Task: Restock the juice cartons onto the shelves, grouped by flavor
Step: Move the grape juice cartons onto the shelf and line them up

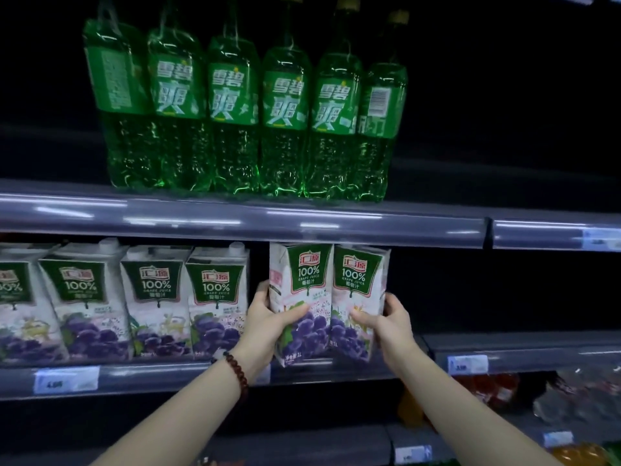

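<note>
Two white grape juice cartons with green labels and purple grapes stand side by side at the front of the middle shelf (336, 373). My left hand (268, 326) grips the left carton (300, 297), thumb across its front. My right hand (386, 322) grips the right carton (359, 290) from its right side. Both cartons tilt slightly. To their left, several matching grape cartons (215, 297) stand in a row on the same shelf, a small gap away from the held pair.
Green soda bottles (235, 105) fill the upper shelf above. Right of the held cartons the middle shelf is dark and bare. Price tags (467, 364) sit on the shelf rail. Lower right holds red and orange packaged goods (487, 385).
</note>
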`<state>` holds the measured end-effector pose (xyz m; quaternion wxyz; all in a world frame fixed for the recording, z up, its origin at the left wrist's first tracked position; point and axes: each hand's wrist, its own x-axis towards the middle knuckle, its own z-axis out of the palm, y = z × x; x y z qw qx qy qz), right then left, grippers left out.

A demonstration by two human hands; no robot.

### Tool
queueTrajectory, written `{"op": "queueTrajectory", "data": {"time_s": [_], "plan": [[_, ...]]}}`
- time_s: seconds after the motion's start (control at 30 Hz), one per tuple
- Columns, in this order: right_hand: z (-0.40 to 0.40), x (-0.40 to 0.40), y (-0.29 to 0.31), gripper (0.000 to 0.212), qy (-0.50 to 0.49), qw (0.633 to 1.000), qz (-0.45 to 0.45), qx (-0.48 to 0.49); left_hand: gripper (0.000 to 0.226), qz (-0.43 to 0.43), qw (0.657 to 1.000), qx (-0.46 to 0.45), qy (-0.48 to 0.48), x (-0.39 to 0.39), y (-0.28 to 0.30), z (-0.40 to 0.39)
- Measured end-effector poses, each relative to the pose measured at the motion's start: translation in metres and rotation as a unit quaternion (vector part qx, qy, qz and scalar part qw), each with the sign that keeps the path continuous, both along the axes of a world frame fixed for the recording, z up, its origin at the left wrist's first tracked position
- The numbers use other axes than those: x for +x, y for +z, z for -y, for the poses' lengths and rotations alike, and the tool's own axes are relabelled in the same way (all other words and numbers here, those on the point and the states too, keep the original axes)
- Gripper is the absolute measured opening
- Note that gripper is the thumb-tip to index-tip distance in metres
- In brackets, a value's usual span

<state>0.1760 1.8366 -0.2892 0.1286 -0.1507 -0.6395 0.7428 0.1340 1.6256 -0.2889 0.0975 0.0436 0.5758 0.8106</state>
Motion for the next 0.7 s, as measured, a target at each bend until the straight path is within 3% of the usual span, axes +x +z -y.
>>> {"op": "queueTrajectory", "data": {"time_s": [0.13,0.2,0.3,0.4,0.47,0.6,0.7], "plan": [[0.000,-0.018,-0.013,0.061,-0.016,1.000,0.012,0.005,0.082,0.010,0.999,0.013,0.029,-0.009,-0.010,-0.007],[0.000,-0.026,-0.018,0.067,-0.017,1.000,0.017,0.003,0.079,0.008,0.999,0.008,0.043,-0.015,-0.014,-0.009],[0.000,-0.037,-0.024,0.065,-0.023,0.999,0.015,0.020,0.072,0.002,0.998,-0.006,0.055,-0.025,-0.020,-0.012],[-0.006,-0.041,-0.030,0.060,-0.019,0.999,0.002,0.037,0.084,-0.012,0.998,-0.029,0.059,-0.030,-0.027,-0.012],[-0.011,-0.040,-0.033,0.057,-0.008,0.999,0.000,0.046,0.083,-0.016,0.997,-0.056,0.054,-0.031,-0.029,-0.010],[-0.016,-0.037,-0.034,0.058,-0.001,0.997,0.009,0.072,0.060,-0.024,0.983,-0.167,0.067,-0.024,-0.030,-0.008],[-0.021,-0.037,-0.034,0.060,-0.001,0.996,0.029,0.082,0.062,0.003,0.968,-0.232,0.095,-0.017,-0.028,-0.011]]}}
